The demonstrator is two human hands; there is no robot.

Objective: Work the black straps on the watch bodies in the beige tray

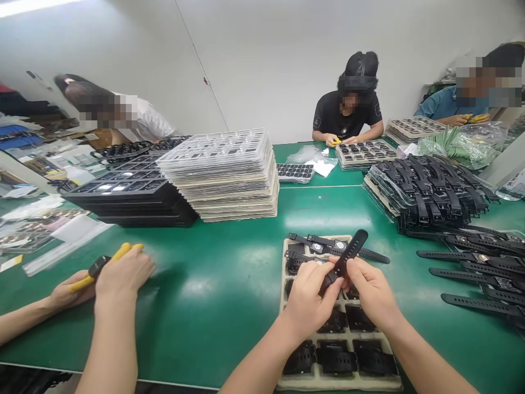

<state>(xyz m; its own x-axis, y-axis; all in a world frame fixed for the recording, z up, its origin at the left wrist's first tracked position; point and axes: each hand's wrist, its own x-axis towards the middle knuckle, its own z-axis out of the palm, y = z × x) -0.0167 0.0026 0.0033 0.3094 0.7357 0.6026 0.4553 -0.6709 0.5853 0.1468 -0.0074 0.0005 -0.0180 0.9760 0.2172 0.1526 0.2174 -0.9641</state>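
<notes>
In front of me, both my hands hold a black watch point(350, 254) above a tray. Its perforated strap points up and away to the right, while its case is mostly hidden by my fingers. My left hand point(311, 298) pinches the lower part between thumb and fingers. At the strap's right side, my right hand point(371, 290) has its thumb and fingers closed on the watch. Under my hands lies a beige compartment tray point(284, 284) with black watches point(336, 358) in its front pockets. More watches with straps spread out point(315, 244) rest across its far end.
On my left, a co-worker's hands point(127, 271) hold a watch and yellow-handled pliers point(82, 283). Stacked pale trays point(233, 186) and black trays point(151, 208) stand behind. Strapped watches point(435, 186) are piled at right, others point(484, 271) lie nearer. Several co-workers sit across the green table point(229, 290).
</notes>
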